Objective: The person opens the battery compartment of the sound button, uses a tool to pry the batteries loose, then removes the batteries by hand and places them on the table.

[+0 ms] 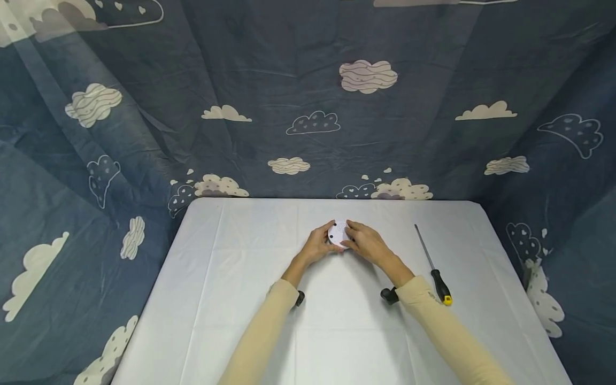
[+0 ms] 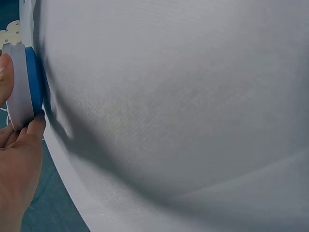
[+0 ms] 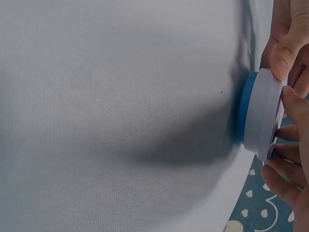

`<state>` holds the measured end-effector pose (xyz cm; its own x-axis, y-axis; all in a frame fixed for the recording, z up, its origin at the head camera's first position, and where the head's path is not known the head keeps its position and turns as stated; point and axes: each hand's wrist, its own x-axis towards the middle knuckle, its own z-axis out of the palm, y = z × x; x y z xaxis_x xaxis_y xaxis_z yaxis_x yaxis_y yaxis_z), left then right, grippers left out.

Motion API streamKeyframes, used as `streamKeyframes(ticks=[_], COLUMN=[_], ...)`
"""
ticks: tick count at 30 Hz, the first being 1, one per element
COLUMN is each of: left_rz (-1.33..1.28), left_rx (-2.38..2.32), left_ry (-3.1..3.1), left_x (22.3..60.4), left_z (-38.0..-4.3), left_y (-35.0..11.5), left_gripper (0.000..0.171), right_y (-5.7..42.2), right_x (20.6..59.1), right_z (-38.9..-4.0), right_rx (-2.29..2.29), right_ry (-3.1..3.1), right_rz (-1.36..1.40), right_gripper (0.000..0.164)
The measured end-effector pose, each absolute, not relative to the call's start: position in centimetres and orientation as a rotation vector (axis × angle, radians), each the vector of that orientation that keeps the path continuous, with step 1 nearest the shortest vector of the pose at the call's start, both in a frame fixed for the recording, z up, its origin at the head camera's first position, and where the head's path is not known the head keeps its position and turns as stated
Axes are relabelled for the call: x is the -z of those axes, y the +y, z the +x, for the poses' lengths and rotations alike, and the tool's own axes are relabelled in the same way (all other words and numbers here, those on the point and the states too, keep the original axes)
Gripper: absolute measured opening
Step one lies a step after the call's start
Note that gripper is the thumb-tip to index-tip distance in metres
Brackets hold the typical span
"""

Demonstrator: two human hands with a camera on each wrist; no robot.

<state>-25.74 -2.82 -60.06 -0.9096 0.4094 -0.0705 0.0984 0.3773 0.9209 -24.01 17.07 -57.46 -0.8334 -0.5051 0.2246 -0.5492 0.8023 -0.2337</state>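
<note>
A round white disc-shaped device [image 1: 339, 234] with small holes and dark spots on its face is held up between both hands near the table's far side. Side-on in the right wrist view, the white body [image 3: 261, 116] has a blue layer [image 3: 245, 108] on its back. My left hand [image 1: 317, 243] grips the device's left edge, thumb below and fingers above. From the other side, my right hand [image 1: 368, 243] holds its right edge between thumb and fingers. The left wrist view shows fingertips of the left hand [image 2: 21, 169] at the device's lower rim.
A screwdriver [image 1: 437, 280] with a black and yellow handle lies on the table to the right of the right forearm. White cloth covers the table [image 1: 240, 289]. A dark blue cloud-patterned curtain [image 1: 308, 144] hangs behind it and along both sides.
</note>
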Motion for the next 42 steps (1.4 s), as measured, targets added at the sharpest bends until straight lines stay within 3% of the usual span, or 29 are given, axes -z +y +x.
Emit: streamKeyframes(ticks=[12,32,37,42], left_rz=[0.441,0.383,0.386,0.396], left_rx=[-1.607,-1.592,-1.614,-1.611], left_ry=[2.332,2.357,2.358,2.36], left_x=[60.0,59.6,59.8,59.6], left_z=[-25.4,-25.2,-25.2,-25.2], left_y=[-2.5,-2.2,-2.3,-2.5], left_gripper=[0.095,0.091,0.091,0.091], right_y=[15.9,16.7,16.9,17.8], right_x=[58.4,60.1,60.5,60.6], right_z=[-22.3,-21.7,-21.4,-21.7], right_rx=[-0.147,-0.263,-0.457,-1.028], right_ry=[-2.842,-2.61,-2.626,-2.731], right_rz=[0.848,0.852,0.755,0.48], right_gripper=[0.043,0.029,0.03,0.029])
